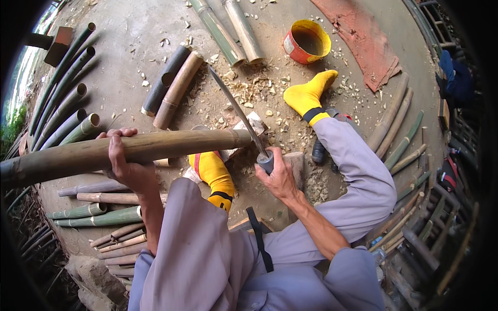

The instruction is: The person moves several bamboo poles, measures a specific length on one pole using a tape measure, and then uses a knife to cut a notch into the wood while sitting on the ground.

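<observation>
My left hand point(124, 158) is wrapped round a thick bamboo pole point(181, 144), which lies level across the left side, over my bent leg. In my right hand point(279, 177) is the grey handle of a long, slightly curved knife point(233, 101), its blade pointing up and away to the left. The blade passes close by the pole's right end; I cannot tell whether they touch. Beneath that end stands a pale wood block point(252, 123), partly hidden. A second wood block point(295, 165) stands just right of my right hand.
Two short bamboo pieces point(179, 85) lie ahead, with long bamboo poles point(220, 33) beyond them. A red-and-yellow bucket point(307, 42) of dark liquid stands near a reddish cloth point(363, 44). Wood chips point(270, 85) litter the ground. Bamboo lengths point(98, 215) lie at left, more sticks point(391, 122) at right.
</observation>
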### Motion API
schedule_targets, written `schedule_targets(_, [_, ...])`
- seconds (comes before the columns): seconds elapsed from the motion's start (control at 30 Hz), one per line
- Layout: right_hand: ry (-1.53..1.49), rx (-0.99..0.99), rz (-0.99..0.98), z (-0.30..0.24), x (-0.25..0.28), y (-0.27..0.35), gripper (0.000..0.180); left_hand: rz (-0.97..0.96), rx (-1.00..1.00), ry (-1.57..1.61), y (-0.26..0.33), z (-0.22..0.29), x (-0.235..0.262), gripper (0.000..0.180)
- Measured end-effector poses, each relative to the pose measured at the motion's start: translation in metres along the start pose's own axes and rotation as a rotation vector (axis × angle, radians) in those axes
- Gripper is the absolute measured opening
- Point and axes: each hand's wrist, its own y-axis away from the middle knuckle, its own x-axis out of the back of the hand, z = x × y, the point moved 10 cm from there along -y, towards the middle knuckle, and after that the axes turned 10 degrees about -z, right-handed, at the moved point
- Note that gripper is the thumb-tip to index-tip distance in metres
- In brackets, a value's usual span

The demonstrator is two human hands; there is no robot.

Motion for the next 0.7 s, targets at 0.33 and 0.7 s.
schedule_targets(0.33, [0.075,-0.202,-0.068,0.073,-0.030,-0.034,0.036,-0.172,-0.073,0.059,0.011,0.020,-0.047,0.038])
schedule_targets(0.7, [-0.088,0.202,0.158,0.003,-0.002,-0.020,0.035,-0.402,-0.196,0.111,0.019,0.026,-0.023,0.048])
